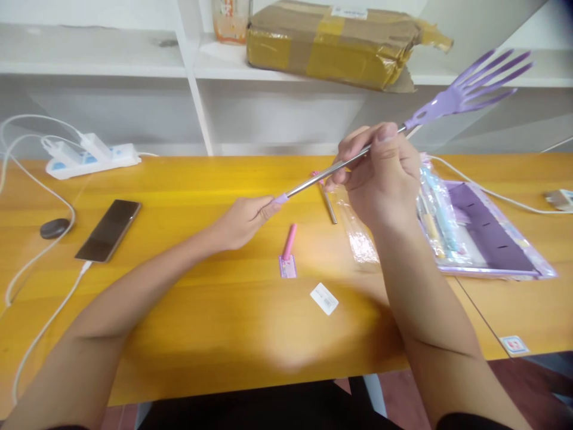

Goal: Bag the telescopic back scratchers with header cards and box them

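Note:
A purple back scratcher [452, 98] with a hand-shaped head and a thin metal rod slants up to the right above the table. My left hand [246, 222] is closed round its lower purple handle. Higher up, the fingers of my right hand [380, 167] grip the metal rod just below the purple head. Beneath the rod, a pink stick [290, 240] lies on the table with a small printed card [287, 267] at its lower end. Behind it lie a thin metal rod with a pink end [331, 208] and a clear plastic wrapper [359, 239].
A purple tray [510, 242] with wrapped items stands at the right. White card [324, 298] lies near the front. Phone [108, 230], black disc [54, 228] and power strip [94, 160] with cables are at the left. A taped carton [331, 45] sits on the shelf.

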A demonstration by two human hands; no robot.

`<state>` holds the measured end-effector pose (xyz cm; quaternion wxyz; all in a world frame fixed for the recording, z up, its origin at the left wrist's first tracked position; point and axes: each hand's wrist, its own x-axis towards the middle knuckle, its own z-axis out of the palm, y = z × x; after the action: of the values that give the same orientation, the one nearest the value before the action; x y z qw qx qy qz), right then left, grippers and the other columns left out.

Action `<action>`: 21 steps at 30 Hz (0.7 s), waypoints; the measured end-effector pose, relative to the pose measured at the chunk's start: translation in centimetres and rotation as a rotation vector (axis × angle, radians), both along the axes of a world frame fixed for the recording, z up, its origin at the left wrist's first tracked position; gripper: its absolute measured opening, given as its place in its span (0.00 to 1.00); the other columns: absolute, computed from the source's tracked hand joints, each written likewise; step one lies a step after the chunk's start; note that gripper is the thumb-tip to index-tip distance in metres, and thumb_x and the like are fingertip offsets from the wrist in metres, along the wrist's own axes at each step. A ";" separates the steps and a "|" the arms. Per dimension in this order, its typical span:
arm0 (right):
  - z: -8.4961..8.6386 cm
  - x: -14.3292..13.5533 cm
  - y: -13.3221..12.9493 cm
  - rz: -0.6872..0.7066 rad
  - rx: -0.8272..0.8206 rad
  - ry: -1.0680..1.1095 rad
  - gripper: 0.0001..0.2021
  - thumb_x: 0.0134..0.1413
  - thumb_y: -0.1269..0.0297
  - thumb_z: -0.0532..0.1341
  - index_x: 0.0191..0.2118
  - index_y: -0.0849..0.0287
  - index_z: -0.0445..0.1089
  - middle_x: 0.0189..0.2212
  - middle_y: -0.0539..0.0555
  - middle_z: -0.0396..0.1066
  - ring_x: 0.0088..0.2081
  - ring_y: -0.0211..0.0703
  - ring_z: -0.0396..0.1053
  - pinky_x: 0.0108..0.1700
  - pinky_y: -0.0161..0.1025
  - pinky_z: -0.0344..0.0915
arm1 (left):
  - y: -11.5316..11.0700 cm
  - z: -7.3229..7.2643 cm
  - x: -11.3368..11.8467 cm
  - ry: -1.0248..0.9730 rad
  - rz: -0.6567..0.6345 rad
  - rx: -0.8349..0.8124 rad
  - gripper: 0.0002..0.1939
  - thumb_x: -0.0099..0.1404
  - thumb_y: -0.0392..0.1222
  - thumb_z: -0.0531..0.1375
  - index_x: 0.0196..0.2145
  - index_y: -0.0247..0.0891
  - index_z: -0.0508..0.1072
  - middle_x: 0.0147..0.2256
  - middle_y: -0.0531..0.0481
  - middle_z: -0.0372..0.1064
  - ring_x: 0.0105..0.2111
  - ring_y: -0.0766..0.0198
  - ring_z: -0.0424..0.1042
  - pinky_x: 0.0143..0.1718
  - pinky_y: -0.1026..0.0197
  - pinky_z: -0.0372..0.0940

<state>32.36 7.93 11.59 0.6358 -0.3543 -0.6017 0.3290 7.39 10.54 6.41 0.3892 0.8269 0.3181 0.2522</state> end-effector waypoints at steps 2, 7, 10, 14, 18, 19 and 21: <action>-0.1 0.1 0.4 0.015 0.006 0.036 0.22 0.68 0.37 0.66 0.33 0.50 0.72 0.34 0.50 0.65 0.27 0.37 0.66 0.29 0.42 0.73 | 0.0 0.1 0.0 0.007 0.000 0.003 0.30 0.81 0.68 0.47 0.31 0.42 0.59 0.26 0.55 0.56 0.26 0.65 0.57 0.31 0.60 0.53; -0.1 0.1 0.6 0.058 -0.003 0.069 0.22 0.65 0.37 0.69 0.33 0.50 0.73 0.34 0.49 0.67 0.25 0.36 0.66 0.28 0.41 0.74 | -0.1 0.4 0.0 0.021 0.009 0.003 0.29 0.81 0.67 0.47 0.30 0.42 0.59 0.26 0.55 0.56 0.26 0.65 0.57 0.31 0.59 0.53; 0.1 0.0 0.3 0.064 -0.062 0.022 0.23 0.65 0.35 0.68 0.34 0.50 0.72 0.35 0.50 0.67 0.26 0.37 0.68 0.28 0.43 0.74 | 0.0 0.3 0.0 0.029 0.010 -0.003 0.29 0.82 0.66 0.48 0.31 0.42 0.60 0.26 0.55 0.56 0.26 0.65 0.57 0.31 0.59 0.53; 0.5 0.5 -0.1 0.103 -0.118 -0.034 0.24 0.64 0.34 0.68 0.35 0.51 0.72 0.36 0.51 0.67 0.29 0.40 0.71 0.31 0.45 0.76 | 0.1 0.1 -0.1 0.032 0.005 -0.015 0.29 0.81 0.67 0.48 0.31 0.42 0.60 0.25 0.55 0.55 0.25 0.65 0.56 0.30 0.59 0.52; 1.0 2.0 0.4 0.045 -0.087 -0.044 0.25 0.64 0.33 0.67 0.37 0.53 0.77 0.38 0.54 0.72 0.33 0.41 0.72 0.35 0.44 0.76 | 0.2 0.5 -0.3 0.024 0.005 -0.017 0.30 0.81 0.67 0.48 0.30 0.42 0.58 0.26 0.55 0.55 0.25 0.65 0.55 0.30 0.59 0.52; 1.1 2.5 0.7 -0.001 -0.060 -0.009 0.26 0.64 0.32 0.66 0.37 0.54 0.78 0.37 0.55 0.72 0.33 0.41 0.71 0.34 0.43 0.75 | 0.2 0.6 -0.3 0.029 0.005 -0.018 0.30 0.81 0.68 0.48 0.30 0.42 0.58 0.26 0.56 0.54 0.26 0.65 0.55 0.30 0.59 0.51; 1.2 3.2 1.4 -0.089 0.006 0.079 0.28 0.66 0.32 0.64 0.34 0.55 0.78 0.34 0.55 0.71 0.32 0.41 0.69 0.32 0.42 0.73 | 0.3 0.9 -0.5 0.051 0.002 -0.023 0.29 0.81 0.67 0.48 0.30 0.42 0.57 0.27 0.56 0.54 0.26 0.65 0.55 0.30 0.59 0.51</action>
<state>35.60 9.32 12.79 0.6739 -0.3656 -0.5608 0.3125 6.92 10.80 7.29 0.3901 0.8282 0.3318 0.2277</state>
